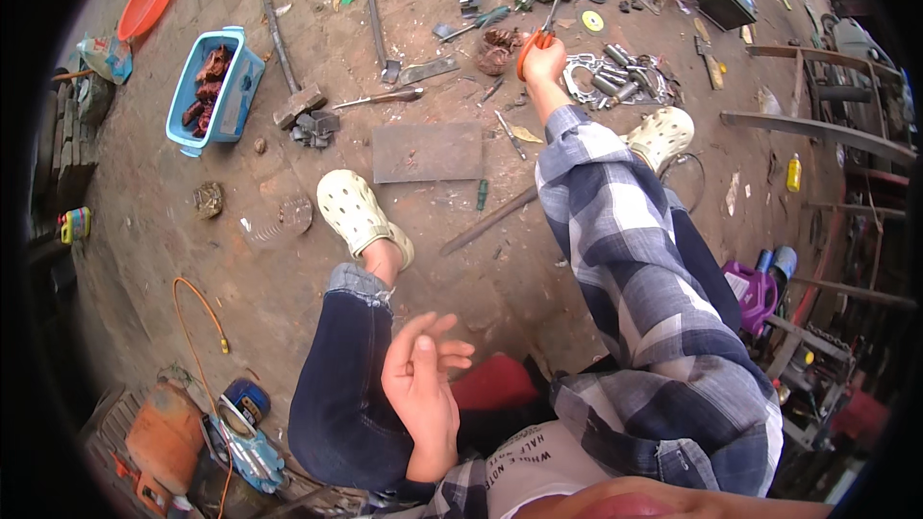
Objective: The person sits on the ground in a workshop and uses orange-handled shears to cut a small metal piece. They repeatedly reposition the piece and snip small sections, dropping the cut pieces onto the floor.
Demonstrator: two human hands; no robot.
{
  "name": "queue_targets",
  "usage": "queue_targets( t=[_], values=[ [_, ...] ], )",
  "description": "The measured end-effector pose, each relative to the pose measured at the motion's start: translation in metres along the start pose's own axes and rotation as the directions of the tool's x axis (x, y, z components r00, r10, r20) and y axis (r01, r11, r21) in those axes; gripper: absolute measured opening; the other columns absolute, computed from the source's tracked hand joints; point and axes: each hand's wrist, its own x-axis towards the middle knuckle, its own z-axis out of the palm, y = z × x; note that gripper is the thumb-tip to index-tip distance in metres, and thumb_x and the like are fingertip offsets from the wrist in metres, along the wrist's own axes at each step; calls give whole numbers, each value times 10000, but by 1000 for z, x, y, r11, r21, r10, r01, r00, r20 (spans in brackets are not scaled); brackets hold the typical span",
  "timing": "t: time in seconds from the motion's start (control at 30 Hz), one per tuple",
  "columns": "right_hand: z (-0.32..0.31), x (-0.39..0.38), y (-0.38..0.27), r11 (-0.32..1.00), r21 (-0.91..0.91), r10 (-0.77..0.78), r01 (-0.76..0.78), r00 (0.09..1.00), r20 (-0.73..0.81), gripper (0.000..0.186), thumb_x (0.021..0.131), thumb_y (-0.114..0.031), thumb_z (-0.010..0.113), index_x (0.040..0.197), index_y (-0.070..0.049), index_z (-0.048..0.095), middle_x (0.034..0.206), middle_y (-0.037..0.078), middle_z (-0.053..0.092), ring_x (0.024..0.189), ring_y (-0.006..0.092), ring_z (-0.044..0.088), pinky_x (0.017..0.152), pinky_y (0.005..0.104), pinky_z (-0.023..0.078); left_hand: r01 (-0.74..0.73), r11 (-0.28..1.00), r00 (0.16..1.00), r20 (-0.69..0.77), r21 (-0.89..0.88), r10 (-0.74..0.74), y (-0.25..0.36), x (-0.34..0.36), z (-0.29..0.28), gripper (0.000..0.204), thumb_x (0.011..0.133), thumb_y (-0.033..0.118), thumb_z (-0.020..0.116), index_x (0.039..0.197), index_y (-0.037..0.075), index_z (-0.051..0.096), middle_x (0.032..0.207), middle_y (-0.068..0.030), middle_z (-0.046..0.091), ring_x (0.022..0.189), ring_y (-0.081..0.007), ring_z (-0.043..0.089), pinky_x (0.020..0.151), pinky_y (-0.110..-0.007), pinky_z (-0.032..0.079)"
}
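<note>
Stretched forward, my right hand (546, 60) is closed on the orange handles of a pair of scissors (550, 24), their blades pointing away from me. Just left of that hand sits a round clump of coppery scrap (495, 56). To its right, metal cylinders and flat gaskets (620, 77) lie in a heap. My left hand (423, 380) hovers over my lap by the left thigh, fingers loosely bent and apart, holding nothing. A flat metal plate (427, 152) lies on the ground between my feet.
At the left stand a blue basket (243, 101) of coppery pieces and an orange basin (147, 0). Hammers (300, 106), a screwdriver (490, 17) and a long bar (488, 221) lie about. A metal rack (817, 125) edges the right; an orange tank (165, 437) stands lower left.
</note>
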Motion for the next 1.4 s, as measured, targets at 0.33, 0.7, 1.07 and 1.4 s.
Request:
queue_targets(
  t=[0.33, 0.7, 1.07, 1.4],
  values=[
    [-65, -43, -23, 853, 485, 100, -194, 972, 214, 142, 873, -97, 667, 910, -14, 557, 820, 79, 663, 651, 116, 587, 593, 252, 488, -11, 999, 1000, 26, -33, 11, 4, 0, 7, 299, 1015, 168, 428, 1191, -56, 518, 1054, -206, 643, 846, -228, 671, 677, -268, 542],
    [-291, -291, -173, 706, 402, -9, -583, 560, 828, 161, 865, -74, 674, 901, -24, 526, 842, 59, 628, 688, 89, 564, 618, 228, 455, 7, 829, 908, 350, -559, 229, -1, -14, 25, 387, 1012, 254, 447, 1264, -34, 498, 1474, -169, 363, 1343, -260, 378, 1155, -391, 247],
    [-349, -331, -201, 757, 425, -64, -497, 591, 804, 245, 806, -54, 716, 961, -20, 529, 862, 35, 618, 769, 89, 594, 690, 227, 476, -9, 875, 726, 599, -483, 338, 3, -71, 31, 439, 1004, 284, 466, 1308, -33, 465, 1462, -161, 375, 1234, -235, 495, 1074, -385, 354],
    [-374, -340, -209, 540, 511, -148, -668, 523, 840, 205, 841, -56, 698, 932, -32, 516, 790, 35, 584, 705, 107, 591, 632, 232, 468, -246, 909, 696, 591, -338, 408, 10, -93, 14, 211, 934, 78, 573, 1117, -15, 621, 1139, -98, 583, 840, -116, 564, 786, -263, 470]
  ],
)
